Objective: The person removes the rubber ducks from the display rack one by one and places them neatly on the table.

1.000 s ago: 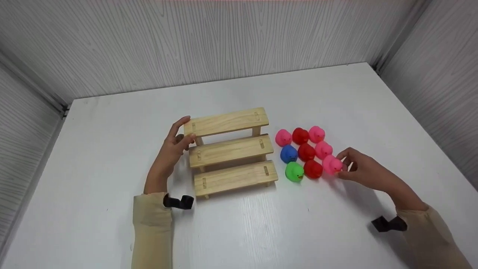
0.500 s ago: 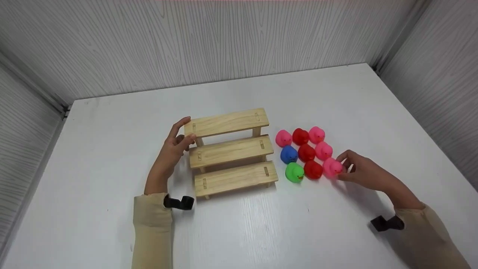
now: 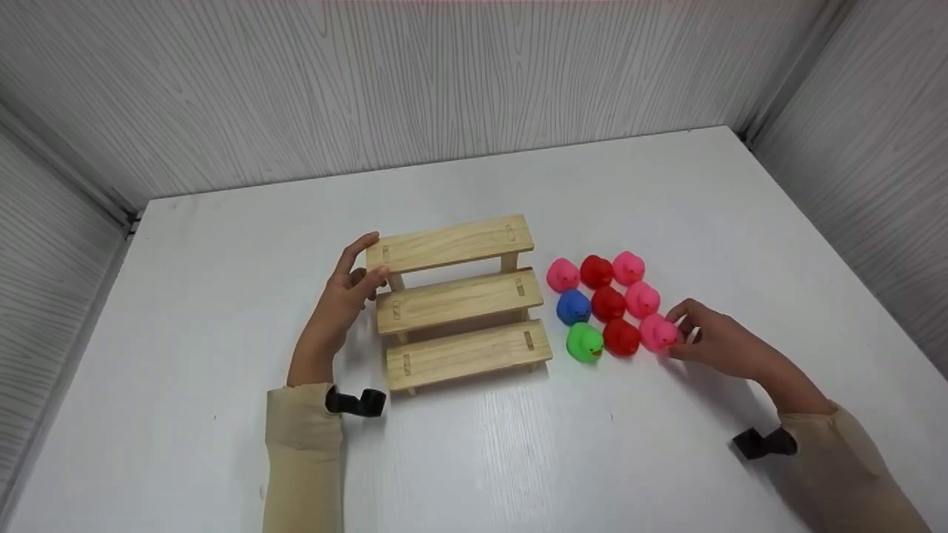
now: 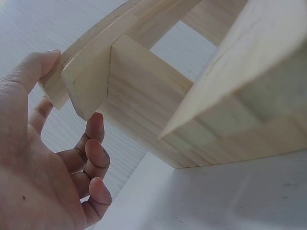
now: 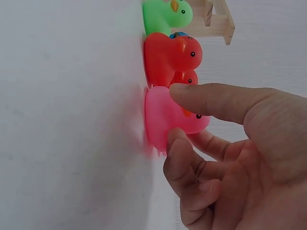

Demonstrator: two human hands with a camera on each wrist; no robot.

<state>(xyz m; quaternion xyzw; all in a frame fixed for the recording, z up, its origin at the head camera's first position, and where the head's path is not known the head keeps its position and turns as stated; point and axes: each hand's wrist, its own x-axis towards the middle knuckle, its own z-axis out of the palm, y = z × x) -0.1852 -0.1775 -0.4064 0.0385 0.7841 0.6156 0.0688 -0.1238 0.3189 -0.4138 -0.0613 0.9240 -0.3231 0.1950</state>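
A three-tier wooden shelf (image 3: 463, 296) stands mid-table in the head view. My left hand (image 3: 342, 300) pinches the left end of its top board (image 4: 88, 52) between thumb and index finger; the other fingers curl loosely below, as the left wrist view shows. To the shelf's right, several rubber ducks sit in a tight block. My right hand (image 3: 722, 342) holds the near-right pink rubber duck (image 5: 160, 115) between thumb and fingers. That duck sits on the table beside a red duck (image 5: 165, 57).
Other ducks in the block include a green one (image 3: 584, 342), a blue one (image 3: 574, 306), and more pink and red ones (image 3: 608, 303). The white table (image 3: 481, 451) meets a grey wood-grain wall (image 3: 444, 81) at the back, with side walls left and right.
Almost nothing differs. The right hand shifts very slightly left at the pink rubber duck, while the left hand stays on the shelf.
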